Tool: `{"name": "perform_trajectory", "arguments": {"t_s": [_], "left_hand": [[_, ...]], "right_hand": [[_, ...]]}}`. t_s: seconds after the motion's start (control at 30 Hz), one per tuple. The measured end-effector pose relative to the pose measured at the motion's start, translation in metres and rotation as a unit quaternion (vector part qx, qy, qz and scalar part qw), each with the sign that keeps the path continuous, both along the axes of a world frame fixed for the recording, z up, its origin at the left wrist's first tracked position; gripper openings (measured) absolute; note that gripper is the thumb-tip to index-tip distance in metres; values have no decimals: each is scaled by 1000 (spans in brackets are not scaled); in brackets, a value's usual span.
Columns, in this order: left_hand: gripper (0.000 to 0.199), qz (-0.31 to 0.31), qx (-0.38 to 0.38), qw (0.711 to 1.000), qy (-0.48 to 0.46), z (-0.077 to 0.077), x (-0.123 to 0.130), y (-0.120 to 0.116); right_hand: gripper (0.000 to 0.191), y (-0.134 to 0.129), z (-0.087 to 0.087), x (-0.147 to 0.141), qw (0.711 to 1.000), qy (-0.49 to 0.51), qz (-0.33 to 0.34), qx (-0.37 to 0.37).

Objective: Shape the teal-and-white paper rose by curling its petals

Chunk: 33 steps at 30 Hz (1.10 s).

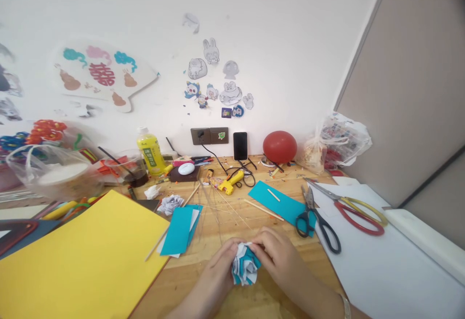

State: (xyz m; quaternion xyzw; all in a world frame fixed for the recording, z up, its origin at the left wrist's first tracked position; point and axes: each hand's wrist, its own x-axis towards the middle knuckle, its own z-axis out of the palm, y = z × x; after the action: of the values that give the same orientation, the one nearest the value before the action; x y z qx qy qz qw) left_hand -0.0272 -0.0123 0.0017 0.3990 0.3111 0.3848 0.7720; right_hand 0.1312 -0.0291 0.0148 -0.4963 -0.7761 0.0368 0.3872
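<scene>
A blue and white crumpled paper flower [245,265] is held between both hands above the wooden table, near its front edge. My left hand [222,262] is closed on the flower's left side. From the right, my right hand [273,251] pinches its upper edge with thumb and fingers. Blue and white paper strips [178,231] lie to the left of the hands, with a white paper flower [170,204] just behind them. Another blue strip [278,202] lies behind the right hand, with a short white stick on it.
Black scissors [315,217] and red-and-yellow scissors [358,210] lie at the right by white sheets [392,256]. Large yellow paper [90,256] covers the left. Farther back are a yellow glue gun [231,182], a bottle [151,153], a phone [240,146] and a red balloon [279,147].
</scene>
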Motion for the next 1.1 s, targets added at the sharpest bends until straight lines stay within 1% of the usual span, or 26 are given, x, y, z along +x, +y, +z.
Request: {"name": "perform_trajectory", "arguments": {"t_s": [0.17, 0.3, 0.37, 0.43, 0.5, 0.6, 0.67, 0.77, 0.87, 1.0, 1.1], "left_hand": [[23, 5, 17, 1000, 13, -4, -1, -1], [23, -3, 8, 1000, 15, 0, 0, -2], [25, -2, -4, 1000, 14, 3, 0, -3], [27, -1, -19, 1000, 19, 7, 0, -3], [28, 2, -32, 999, 29, 11, 1, -3], [29, 14, -49, 998, 48, 15, 2, -3], [32, 16, -56, 996, 60, 17, 2, -2], [37, 9, -71, 995, 71, 17, 2, -1], [40, 1, -104, 992, 70, 17, 1, 0], [36, -24, -146, 989, 16, 20, 3, -1], [34, -38, -129, 991, -16, 19, 4, -1]], "right_hand": [[45, 0, -1, 0, 998, -60, -23, 19], [44, 0, -2, -1, 998, -58, -27, 19], [38, 0, -1, -2, 1000, -22, -19, 4], [28, -1, 2, -2, 999, 42, 1, -21], [21, -2, 5, -1, 992, 115, 20, -50], [19, -4, 9, 0, 977, 194, 20, -86], [19, -4, 10, 1, 971, 215, 10, -100], [15, -4, 8, 2, 968, 223, -4, -117], [13, -3, 5, 3, 970, 211, 7, -124], [9, -2, 5, 4, 982, 155, 38, -99], [8, -1, 9, 5, 983, 157, 65, -75]]}}
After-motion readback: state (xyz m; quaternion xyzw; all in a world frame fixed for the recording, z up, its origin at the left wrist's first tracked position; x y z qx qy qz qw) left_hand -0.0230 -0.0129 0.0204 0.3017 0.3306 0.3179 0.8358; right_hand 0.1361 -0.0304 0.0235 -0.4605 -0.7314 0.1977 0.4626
